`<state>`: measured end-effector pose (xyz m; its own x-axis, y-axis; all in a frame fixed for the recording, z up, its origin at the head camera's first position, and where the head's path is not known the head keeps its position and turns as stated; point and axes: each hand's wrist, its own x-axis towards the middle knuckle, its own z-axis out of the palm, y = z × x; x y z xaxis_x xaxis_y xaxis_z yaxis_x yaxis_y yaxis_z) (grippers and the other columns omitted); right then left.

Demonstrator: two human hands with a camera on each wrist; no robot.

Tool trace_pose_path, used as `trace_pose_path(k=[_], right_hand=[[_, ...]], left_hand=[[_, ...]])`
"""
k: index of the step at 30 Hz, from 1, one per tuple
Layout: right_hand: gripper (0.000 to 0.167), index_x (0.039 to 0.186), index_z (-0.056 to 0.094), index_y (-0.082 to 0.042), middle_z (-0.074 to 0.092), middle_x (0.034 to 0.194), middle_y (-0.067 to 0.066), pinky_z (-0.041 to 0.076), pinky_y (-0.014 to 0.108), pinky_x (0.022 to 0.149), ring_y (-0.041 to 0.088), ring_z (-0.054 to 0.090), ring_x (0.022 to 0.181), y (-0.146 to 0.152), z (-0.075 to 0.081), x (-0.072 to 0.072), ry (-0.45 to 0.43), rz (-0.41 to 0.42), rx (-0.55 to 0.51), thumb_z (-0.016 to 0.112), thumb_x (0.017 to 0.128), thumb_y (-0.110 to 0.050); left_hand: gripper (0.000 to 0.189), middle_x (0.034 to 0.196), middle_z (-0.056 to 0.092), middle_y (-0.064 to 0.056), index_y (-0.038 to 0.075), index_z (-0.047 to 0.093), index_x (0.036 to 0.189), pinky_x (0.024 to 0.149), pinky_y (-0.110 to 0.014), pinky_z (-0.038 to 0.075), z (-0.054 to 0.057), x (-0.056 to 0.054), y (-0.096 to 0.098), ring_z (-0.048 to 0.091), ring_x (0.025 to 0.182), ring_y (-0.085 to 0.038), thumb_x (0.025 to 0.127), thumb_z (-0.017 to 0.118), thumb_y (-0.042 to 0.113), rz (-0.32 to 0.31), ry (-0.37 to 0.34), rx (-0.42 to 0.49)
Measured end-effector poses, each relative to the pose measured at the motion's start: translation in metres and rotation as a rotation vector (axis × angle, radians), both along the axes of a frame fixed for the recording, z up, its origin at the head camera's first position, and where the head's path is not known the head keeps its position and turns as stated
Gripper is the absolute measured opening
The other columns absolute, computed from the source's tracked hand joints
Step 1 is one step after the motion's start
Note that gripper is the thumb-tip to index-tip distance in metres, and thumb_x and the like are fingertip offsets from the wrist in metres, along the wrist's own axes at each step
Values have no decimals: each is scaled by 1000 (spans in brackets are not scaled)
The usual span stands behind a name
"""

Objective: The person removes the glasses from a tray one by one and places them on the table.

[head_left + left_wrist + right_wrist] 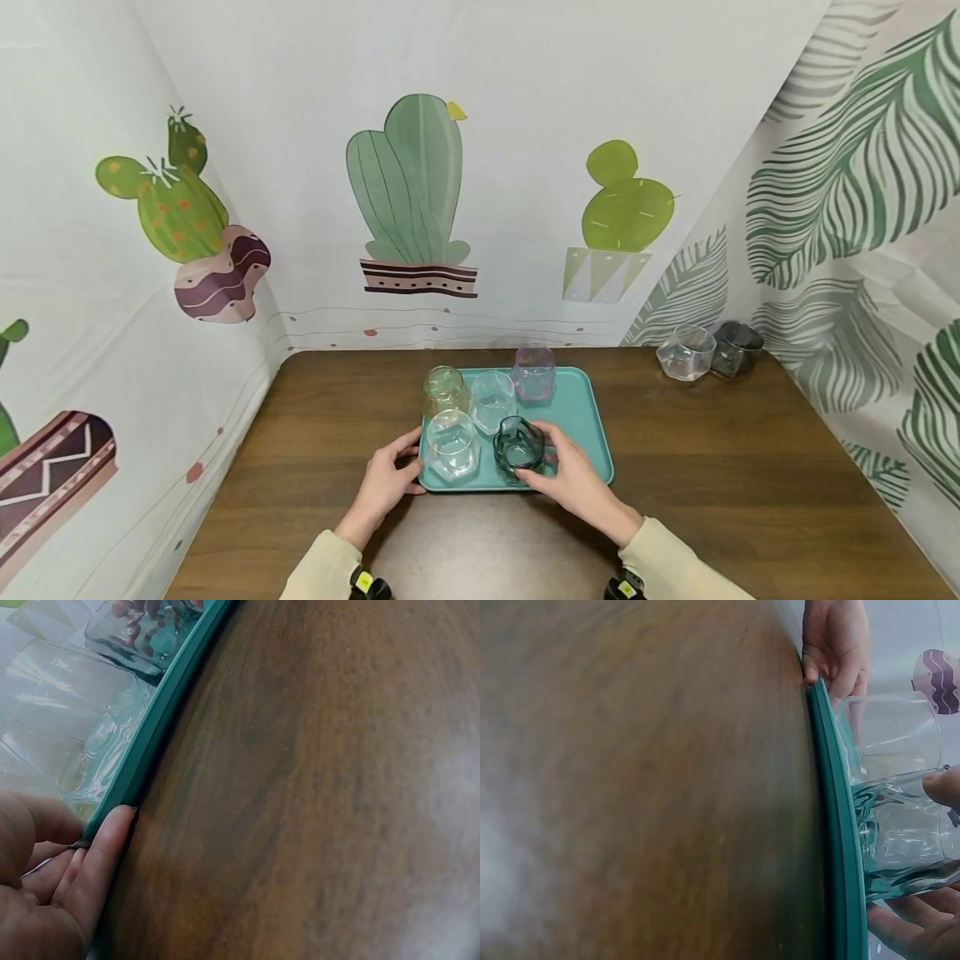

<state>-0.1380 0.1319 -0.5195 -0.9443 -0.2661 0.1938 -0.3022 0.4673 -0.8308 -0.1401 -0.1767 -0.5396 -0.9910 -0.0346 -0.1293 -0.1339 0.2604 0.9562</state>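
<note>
A teal tray [577, 400] lies on the table with several glasses on it. My left hand [390, 475] grips the tray's front left corner; in the left wrist view its fingers [101, 859] touch the rim. My right hand [573, 475] holds a dark green glass [517, 446] at the tray's front, thumb and fingers on its sides; the right wrist view shows the glass [900, 832] upright by the rim. Left of it stands a clear glass [452, 450]. Behind are another clear glass [493, 404], a yellowish glass [444, 390] and a pink glass [534, 375].
Toward the table's back right corner stand a clear glass [686, 354] and a dark grey glass [737, 350], side by side. A cloth printed with cacti and leaves [517, 167] hangs behind and beside the wooden table [697, 467].
</note>
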Motion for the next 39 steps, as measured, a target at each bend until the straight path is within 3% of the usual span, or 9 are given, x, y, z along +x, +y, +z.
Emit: trace_pose_path(k=[6, 16, 27, 39], right_hand=[[71, 143, 53, -4, 63, 135, 13, 62, 40, 95, 30, 62, 122, 12, 1, 2, -21, -32, -5, 89, 84, -18], [69, 139, 56, -2, 66, 130, 16, 64, 44, 89, 34, 66, 116, 35, -2, 4, 107, -94, 25, 90, 79, -9], [66, 135, 57, 0, 69, 123, 19, 66, 44, 82, 37, 68, 109, 58, -3, 0, 171, -158, 38, 90, 79, -6], [65, 138, 52, 2, 64, 130, 28, 61, 54, 91, 45, 64, 119, 80, 9, -11, 108, -219, 38, 86, 84, -6]], left_hand=[[53, 126, 63, -26, 0, 56, 148, 58, -38, 66, 2, 2, -2, 66, 93, -26, 96, 63, -8, -16, 4, 26], [53, 127, 63, -26, -2, 55, 148, 59, -41, 66, 1, 2, -3, 65, 100, -30, 96, 63, -8, -10, 4, 13], [53, 127, 62, -28, -3, 55, 148, 58, -40, 66, 1, 1, -2, 67, 90, -27, 96, 62, -10, -2, 2, 11], [54, 126, 63, -26, 1, 56, 148, 58, -36, 66, 3, 1, -4, 68, 85, -24, 96, 63, -8, -21, -1, 36]])
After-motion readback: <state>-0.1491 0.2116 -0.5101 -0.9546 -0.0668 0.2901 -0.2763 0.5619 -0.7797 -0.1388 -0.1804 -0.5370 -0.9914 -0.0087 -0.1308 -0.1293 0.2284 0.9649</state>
